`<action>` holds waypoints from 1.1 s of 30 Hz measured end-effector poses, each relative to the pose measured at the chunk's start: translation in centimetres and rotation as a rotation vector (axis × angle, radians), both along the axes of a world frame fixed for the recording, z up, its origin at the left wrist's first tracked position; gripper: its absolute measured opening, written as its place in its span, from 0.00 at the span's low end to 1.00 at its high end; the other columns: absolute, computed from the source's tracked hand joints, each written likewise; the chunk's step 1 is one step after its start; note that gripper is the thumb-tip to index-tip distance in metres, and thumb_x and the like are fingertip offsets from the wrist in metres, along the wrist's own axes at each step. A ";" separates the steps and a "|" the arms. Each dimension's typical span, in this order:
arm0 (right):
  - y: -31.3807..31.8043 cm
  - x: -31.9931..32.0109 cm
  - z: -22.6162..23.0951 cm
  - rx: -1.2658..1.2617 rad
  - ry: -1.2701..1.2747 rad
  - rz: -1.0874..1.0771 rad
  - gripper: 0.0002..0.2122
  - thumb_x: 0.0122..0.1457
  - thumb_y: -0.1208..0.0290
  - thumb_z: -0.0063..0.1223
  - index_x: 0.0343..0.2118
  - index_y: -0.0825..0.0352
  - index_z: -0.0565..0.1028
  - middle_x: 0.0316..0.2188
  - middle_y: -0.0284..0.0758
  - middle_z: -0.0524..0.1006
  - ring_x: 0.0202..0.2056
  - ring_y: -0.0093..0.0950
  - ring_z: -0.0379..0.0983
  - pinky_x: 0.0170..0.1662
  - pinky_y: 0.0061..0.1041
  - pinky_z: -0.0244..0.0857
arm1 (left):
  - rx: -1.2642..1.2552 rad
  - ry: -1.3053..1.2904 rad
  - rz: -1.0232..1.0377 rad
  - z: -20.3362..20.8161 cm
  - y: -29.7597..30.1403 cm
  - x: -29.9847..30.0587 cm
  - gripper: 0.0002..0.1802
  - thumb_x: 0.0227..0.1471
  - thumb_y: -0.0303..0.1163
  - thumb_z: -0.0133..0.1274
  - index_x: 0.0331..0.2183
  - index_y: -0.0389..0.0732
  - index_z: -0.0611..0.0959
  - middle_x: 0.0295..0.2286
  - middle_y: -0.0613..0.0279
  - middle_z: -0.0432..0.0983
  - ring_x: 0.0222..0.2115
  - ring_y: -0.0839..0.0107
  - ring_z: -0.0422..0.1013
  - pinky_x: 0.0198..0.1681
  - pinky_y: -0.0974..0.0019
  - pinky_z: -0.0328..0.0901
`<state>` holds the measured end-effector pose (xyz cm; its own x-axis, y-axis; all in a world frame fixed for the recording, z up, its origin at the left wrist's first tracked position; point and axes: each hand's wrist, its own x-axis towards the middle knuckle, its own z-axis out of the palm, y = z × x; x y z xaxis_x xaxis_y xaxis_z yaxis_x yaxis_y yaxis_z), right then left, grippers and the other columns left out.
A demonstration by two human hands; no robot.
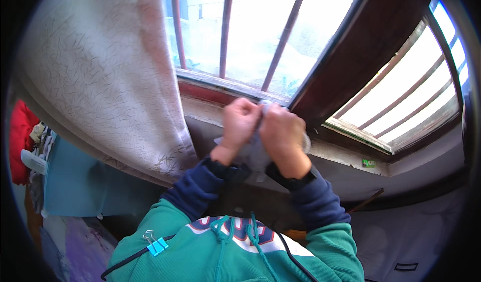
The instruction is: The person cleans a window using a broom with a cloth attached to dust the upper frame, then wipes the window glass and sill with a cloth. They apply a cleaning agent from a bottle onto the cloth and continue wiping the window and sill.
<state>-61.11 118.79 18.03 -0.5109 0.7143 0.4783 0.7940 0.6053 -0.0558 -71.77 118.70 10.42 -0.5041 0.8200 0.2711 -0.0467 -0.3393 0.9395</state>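
In front of the window sill, my left hand (239,124) and my right hand (283,136) are raised close together. The fingers of both are closed on a pale grey, crumpled piece (254,154), which hangs below and between them. It looks like thin cloth or a plastic bag; I cannot tell which. A whitish bunched end (265,103) pokes up between the two hands. My right hand covers much of the piece, and part of it shows past the outer side of that hand.
A barred window (250,41) is ahead, with an angled, dark-framed casement (401,81) at right. A patterned light curtain (110,71) hangs at left. On the sill (340,154) lies a small green box (368,163). Light-blue furniture (75,181) and red fabric (20,136) are far left.
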 end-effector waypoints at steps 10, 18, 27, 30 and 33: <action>-0.4 -4.6 -1.3 0.067 -0.006 -0.101 0.07 0.51 0.70 0.46 0.21 0.66 0.72 0.18 0.40 0.76 0.21 0.40 0.75 0.24 0.36 0.68 | 0.069 -0.275 -0.059 0.2 -1.2 -2.4 0.12 0.48 0.29 0.61 0.21 0.37 0.75 0.17 0.68 0.73 0.18 0.86 0.64 0.20 0.79 0.60; -0.9 -12.3 -0.9 0.041 -0.130 -0.013 0.05 0.45 0.70 0.50 0.19 0.64 0.76 0.19 0.34 0.76 0.22 0.29 0.75 0.22 0.25 0.68 | 0.061 -0.367 -0.019 -0.3 -3.0 -9.4 0.08 0.49 0.24 0.58 0.26 0.37 0.73 0.22 0.65 0.74 0.21 0.84 0.67 0.24 0.80 0.63; -2.0 -11.0 -3.5 0.149 0.235 0.089 0.16 0.47 0.70 0.50 0.40 0.73 0.74 0.23 0.37 0.76 0.21 0.30 0.74 0.22 0.28 0.68 | 0.032 -0.202 -0.007 -0.3 -4.0 -11.5 0.10 0.49 0.27 0.60 0.23 0.39 0.73 0.18 0.68 0.74 0.18 0.84 0.66 0.22 0.81 0.61; -2.6 -8.8 -4.0 -0.050 0.469 0.149 0.16 0.48 0.69 0.58 0.42 0.61 0.75 0.26 0.40 0.77 0.26 0.40 0.75 0.27 0.32 0.69 | -0.032 -0.120 -0.107 0.3 -5.8 -13.3 0.10 0.49 0.29 0.59 0.24 0.40 0.74 0.20 0.66 0.76 0.19 0.82 0.69 0.26 0.81 0.65; -3.2 -8.5 -4.1 -0.121 0.608 0.220 0.16 0.49 0.69 0.57 0.43 0.62 0.74 0.30 0.40 0.78 0.28 0.41 0.75 0.29 0.33 0.69 | -0.076 0.040 -0.094 1.4 -7.0 -15.5 0.11 0.51 0.36 0.58 0.29 0.39 0.76 0.25 0.63 0.78 0.27 0.80 0.72 0.34 0.75 0.68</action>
